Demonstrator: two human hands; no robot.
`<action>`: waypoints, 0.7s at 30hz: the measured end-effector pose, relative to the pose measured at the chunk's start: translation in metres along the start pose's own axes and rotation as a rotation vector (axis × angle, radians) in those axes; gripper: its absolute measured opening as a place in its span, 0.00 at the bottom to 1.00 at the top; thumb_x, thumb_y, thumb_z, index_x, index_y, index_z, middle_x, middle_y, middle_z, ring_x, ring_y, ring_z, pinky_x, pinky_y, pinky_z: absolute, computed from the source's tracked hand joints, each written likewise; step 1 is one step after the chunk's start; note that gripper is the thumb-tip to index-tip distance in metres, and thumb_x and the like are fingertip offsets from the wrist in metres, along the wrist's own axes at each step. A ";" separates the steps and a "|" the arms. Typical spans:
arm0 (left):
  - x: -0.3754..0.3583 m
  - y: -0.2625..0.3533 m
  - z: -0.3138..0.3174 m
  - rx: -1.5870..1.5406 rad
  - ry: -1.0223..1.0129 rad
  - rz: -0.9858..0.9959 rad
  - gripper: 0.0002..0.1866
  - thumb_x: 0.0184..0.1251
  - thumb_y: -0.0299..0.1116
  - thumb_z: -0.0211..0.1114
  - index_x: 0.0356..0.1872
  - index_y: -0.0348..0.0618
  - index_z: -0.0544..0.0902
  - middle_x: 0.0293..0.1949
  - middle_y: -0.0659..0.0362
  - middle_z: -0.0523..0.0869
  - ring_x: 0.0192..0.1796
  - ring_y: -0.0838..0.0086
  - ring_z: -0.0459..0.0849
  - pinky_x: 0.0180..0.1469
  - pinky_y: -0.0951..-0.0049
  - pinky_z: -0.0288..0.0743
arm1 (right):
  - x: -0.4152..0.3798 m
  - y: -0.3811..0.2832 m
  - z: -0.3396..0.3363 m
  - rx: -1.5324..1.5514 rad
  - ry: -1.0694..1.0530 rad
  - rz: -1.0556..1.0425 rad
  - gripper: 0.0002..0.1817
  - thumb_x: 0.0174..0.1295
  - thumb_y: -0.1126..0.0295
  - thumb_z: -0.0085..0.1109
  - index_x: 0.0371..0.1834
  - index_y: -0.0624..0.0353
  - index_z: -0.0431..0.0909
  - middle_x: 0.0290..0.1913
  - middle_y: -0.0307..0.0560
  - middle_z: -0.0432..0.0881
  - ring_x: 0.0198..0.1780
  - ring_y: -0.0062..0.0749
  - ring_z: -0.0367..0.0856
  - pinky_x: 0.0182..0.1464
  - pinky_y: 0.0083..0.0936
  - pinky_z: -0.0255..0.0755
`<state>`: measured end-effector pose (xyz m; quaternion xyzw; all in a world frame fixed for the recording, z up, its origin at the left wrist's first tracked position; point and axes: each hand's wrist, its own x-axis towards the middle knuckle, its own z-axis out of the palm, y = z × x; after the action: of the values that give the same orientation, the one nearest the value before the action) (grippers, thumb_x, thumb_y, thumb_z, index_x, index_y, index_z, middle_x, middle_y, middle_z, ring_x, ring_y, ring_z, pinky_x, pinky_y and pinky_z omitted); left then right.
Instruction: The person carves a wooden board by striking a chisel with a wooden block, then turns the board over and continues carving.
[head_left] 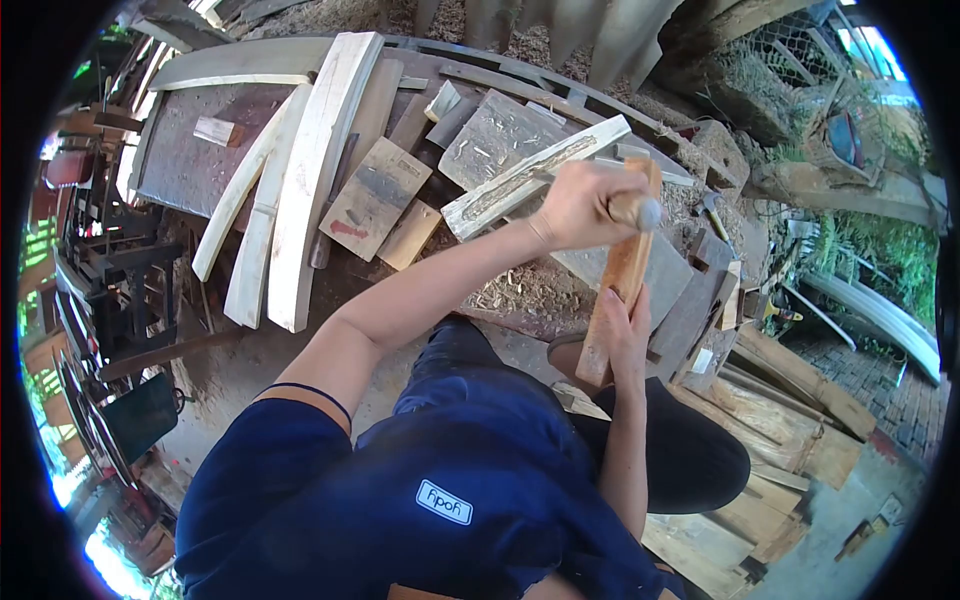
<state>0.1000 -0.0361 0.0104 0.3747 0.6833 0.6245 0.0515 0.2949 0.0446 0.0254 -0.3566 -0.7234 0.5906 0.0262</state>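
Note:
My left hand (592, 207) is closed in a fist around a round wooden handle (632, 211) with a pale grey end. It sits over the upper part of a long brown wooden bar (612, 290); whatever extends from the handle is hidden. Lower on that bar, my right hand (628, 335) grips its side, thumb along the top. The bar stands tilted, its lower end near my knees. Just beyond my left wrist lies a pale timber (535, 178) with a rough, gouged groove along it.
Long pale boards (322, 180) lean over the left of the worktable (180, 175). A stained wooden block (378, 198) and wood shavings (520, 295) lie in the middle. A hammer-like tool (716, 215) rests at the right. Planks (790, 400) are stacked on the floor to my right.

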 end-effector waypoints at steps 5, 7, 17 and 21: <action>-0.004 0.003 0.011 0.095 -0.019 0.218 0.11 0.47 0.36 0.73 0.30 0.51 0.79 0.26 0.59 0.84 0.31 0.57 0.84 0.30 0.60 0.74 | 0.002 0.000 -0.012 0.036 0.061 -0.059 0.21 0.69 0.64 0.60 0.59 0.64 0.69 0.44 0.43 0.77 0.44 0.24 0.74 0.47 0.23 0.71; -0.003 0.002 0.013 0.113 -0.044 0.191 0.10 0.49 0.36 0.72 0.30 0.51 0.78 0.26 0.59 0.83 0.30 0.56 0.83 0.30 0.59 0.73 | 0.002 -0.002 -0.017 0.055 0.048 -0.025 0.22 0.69 0.64 0.60 0.60 0.64 0.69 0.44 0.42 0.77 0.44 0.23 0.74 0.47 0.23 0.71; -0.005 -0.003 0.013 0.034 0.102 0.145 0.09 0.47 0.30 0.74 0.28 0.47 0.81 0.25 0.58 0.83 0.28 0.60 0.84 0.30 0.67 0.76 | -0.034 -0.097 -0.023 0.259 0.185 -0.333 0.25 0.66 0.64 0.58 0.62 0.65 0.65 0.39 0.51 0.77 0.35 0.34 0.79 0.40 0.28 0.75; -0.006 -0.007 0.011 0.044 0.096 0.084 0.09 0.45 0.27 0.73 0.29 0.46 0.81 0.25 0.57 0.83 0.28 0.60 0.84 0.30 0.67 0.76 | -0.029 -0.108 -0.007 -0.464 0.127 -0.446 0.31 0.64 0.62 0.58 0.65 0.68 0.63 0.43 0.53 0.74 0.45 0.39 0.77 0.50 0.33 0.72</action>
<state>0.1072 -0.0302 -0.0004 0.3738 0.6821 0.6282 -0.0158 0.2678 0.0298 0.1329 -0.2220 -0.8958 0.3664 0.1180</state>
